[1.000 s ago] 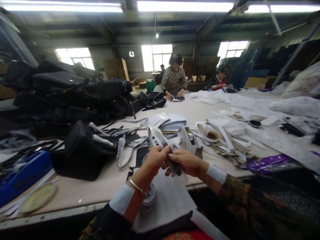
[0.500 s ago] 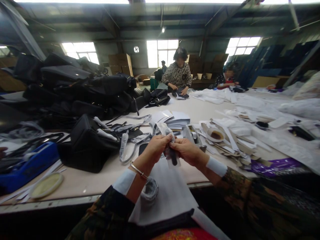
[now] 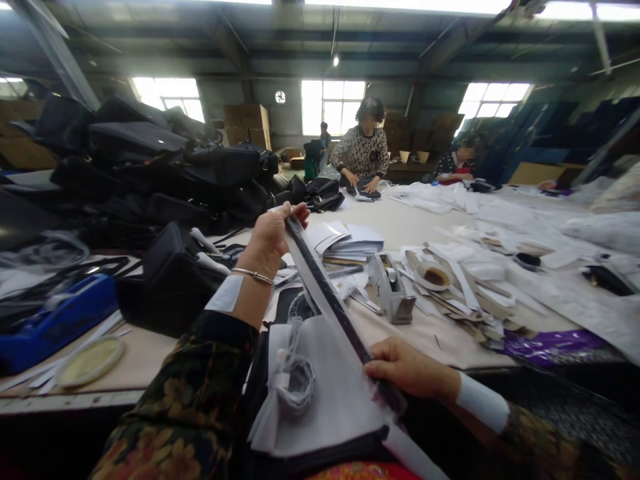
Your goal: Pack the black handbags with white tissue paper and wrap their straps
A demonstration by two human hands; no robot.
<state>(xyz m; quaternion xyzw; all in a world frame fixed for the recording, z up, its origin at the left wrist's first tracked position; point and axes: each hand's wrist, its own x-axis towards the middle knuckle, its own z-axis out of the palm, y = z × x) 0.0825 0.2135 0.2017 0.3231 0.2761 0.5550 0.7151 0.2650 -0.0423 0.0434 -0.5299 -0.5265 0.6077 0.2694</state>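
My left hand [image 3: 273, 233] is raised over the table, fingers closed on the far end of a long black strap [image 3: 327, 299] with a pale wrapping strip along it. My right hand [image 3: 407, 368] pinches the near end of the same strap, low and close to my body, so the strap runs taut on a diagonal between both hands. Under it, on my lap, lies a flat white sheet [image 3: 333, 393] over a dark bag, with a bunched clear plastic piece [image 3: 295, 381] beside it.
A heap of black bags [image 3: 150, 180] fills the table's left. A blue tape dispenser [image 3: 55, 323] and a round lid [image 3: 90, 361] sit front left. A grey tape dispenser [image 3: 393, 293], stacked white cards [image 3: 350, 241] and paper scraps [image 3: 465, 287] lie ahead. Two people work at the far end.
My hands were together at the table edge around the bundled strap. Now they have pulled apart: left up and forward, right down toward me, stretching the strap out straight.
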